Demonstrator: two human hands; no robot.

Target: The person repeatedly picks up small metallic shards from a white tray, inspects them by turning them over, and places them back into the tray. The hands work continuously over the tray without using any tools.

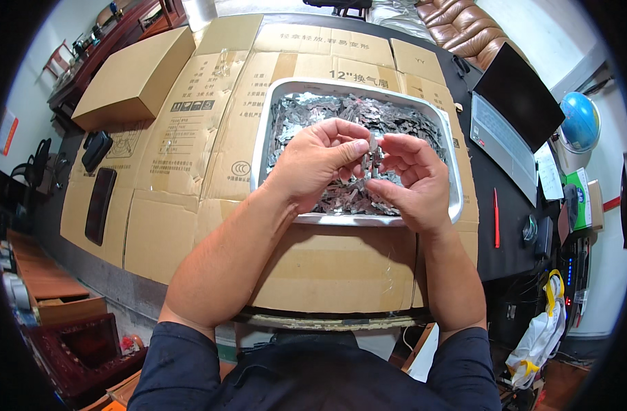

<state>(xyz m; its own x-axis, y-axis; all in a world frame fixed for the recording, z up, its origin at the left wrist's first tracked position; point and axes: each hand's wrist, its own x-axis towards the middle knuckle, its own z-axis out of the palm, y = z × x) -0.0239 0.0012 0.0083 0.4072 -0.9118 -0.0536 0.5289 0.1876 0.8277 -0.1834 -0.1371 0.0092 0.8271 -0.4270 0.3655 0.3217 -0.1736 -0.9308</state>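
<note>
A white-rimmed metal tray [264,130] holds a heap of small flat silvery metal pieces [413,123]. Above the heap, my left hand [320,154] is closed, with thumb and forefinger pinching a few thin metal pieces [373,147] that stand roughly upright. Close beside them on the right is my right hand [417,179], its fingers curved and its thumb apart from them. Its fingertips come near the held pieces; whether they touch is hard to see. The exact shape of the pieces is too small to make out.
Flattened cardboard [341,274] covers much of the dark table. A cardboard box [135,79], a black phone [100,205] and a small black case [96,149] lie left. To the right are an open laptop [505,133], a red pen [496,218] and a globe [579,120].
</note>
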